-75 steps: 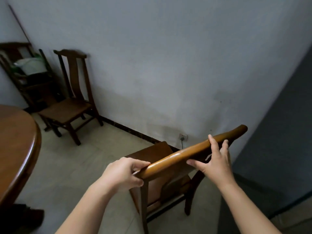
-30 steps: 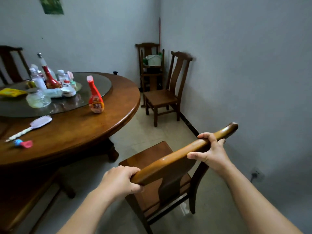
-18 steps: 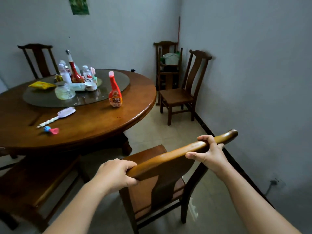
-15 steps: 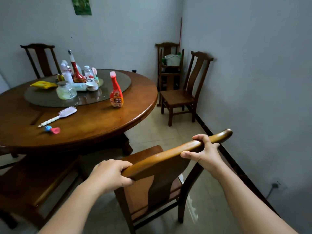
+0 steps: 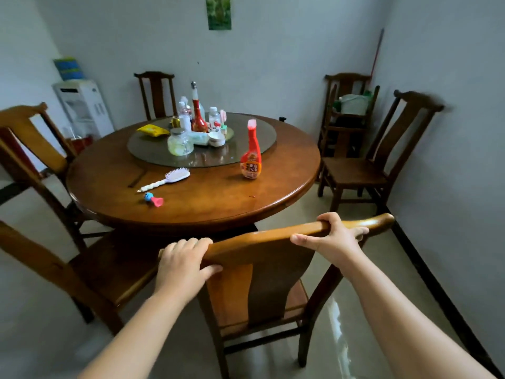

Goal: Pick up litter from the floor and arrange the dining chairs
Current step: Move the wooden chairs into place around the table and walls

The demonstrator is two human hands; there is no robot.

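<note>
- Near centre, head view: dining chair (image 5: 262,283), seat facing the round surface (image 5: 205,203); left hand (image 5: 181,265) and right hand (image 5: 332,240) both curled over its top rail, clamped on it.
- Progress, judged: chair is close to the surface edge but its seat is not yet tucked under; placement unfinished.
- Left: two chairs, one near (image 5: 90,272), one farther (image 5: 32,143); far side, another chair (image 5: 157,91).
- Right wall: loose chair (image 5: 382,160), well apart from the surface; likely left to arrange.
- Litter: none visible on the floor (image 5: 369,337).
- Obstruction: the near-left chair stands just beside the held one.
</note>
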